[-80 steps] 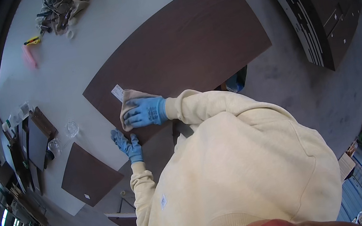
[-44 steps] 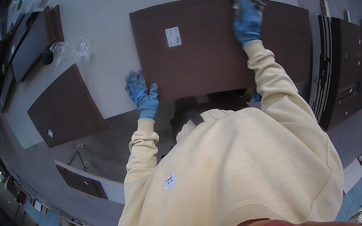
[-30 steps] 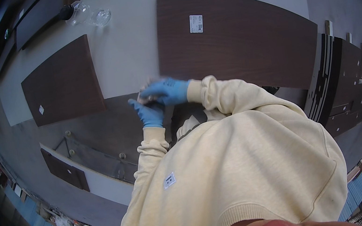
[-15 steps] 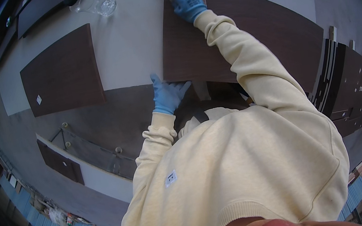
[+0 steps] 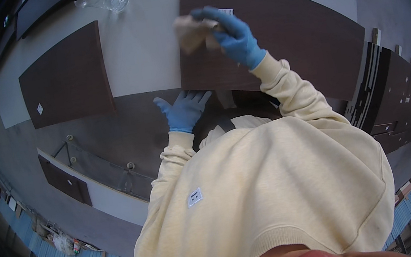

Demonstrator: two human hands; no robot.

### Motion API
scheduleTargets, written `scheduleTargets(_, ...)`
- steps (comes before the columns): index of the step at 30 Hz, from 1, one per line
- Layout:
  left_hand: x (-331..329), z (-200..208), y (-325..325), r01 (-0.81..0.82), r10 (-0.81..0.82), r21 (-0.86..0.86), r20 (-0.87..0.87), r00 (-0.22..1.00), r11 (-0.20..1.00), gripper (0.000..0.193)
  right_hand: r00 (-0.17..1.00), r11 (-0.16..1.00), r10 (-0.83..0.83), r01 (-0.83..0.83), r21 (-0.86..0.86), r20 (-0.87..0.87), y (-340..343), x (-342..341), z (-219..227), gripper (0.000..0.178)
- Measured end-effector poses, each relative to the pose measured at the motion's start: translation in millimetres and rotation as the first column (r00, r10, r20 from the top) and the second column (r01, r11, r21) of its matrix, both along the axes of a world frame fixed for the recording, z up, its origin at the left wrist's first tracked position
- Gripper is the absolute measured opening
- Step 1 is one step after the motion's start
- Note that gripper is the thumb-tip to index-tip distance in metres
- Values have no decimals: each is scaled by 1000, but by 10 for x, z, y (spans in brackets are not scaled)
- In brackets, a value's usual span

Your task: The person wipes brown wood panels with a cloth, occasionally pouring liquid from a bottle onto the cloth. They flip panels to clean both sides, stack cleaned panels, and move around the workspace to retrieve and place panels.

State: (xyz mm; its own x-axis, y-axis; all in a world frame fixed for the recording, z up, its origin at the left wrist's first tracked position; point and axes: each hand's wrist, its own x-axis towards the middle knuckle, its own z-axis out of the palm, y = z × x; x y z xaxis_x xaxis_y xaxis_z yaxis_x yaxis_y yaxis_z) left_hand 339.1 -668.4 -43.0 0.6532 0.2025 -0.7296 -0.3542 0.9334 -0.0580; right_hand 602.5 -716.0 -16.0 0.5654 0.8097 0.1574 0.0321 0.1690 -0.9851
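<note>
A dark brown board [image 5: 292,34] lies on a pale table [image 5: 141,47]; gray floor [image 5: 133,115] shows on my side. My right hand [image 5: 225,31] is clamped on a cloth [image 5: 190,34] (blurred) over the board's left end. My left hand [image 5: 184,113] has its fingers spread at the near left corner; contact cannot be determined. Tabletop separates the board's left edge from a smaller board [image 5: 68,77].

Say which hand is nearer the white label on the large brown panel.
Right. The right hand partly hides the white label; the left hand is farther off, by the near edge of the large panel.
</note>
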Motion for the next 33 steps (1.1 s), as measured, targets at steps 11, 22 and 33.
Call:
scheduleTargets(11, 16, -49, 197, 93, -100, -69, -104, 990, 993, 120, 614, 886, 455, -385, -259, 645, -1178, -551, -691, 54)
scheduleTargets(22, 11, -353, 93, 306, -184, 154, -526, 830, 940, 80, -49, -310, -871, 827, -469, 489, -5326, 1404, -501, 29)
scheduleTargets(33, 66, -259, 249, 108, -101, -149, 51, 994, 983, 109, 683, 935, -39, 283, -214, 730, -1040, 204, -607, 48)
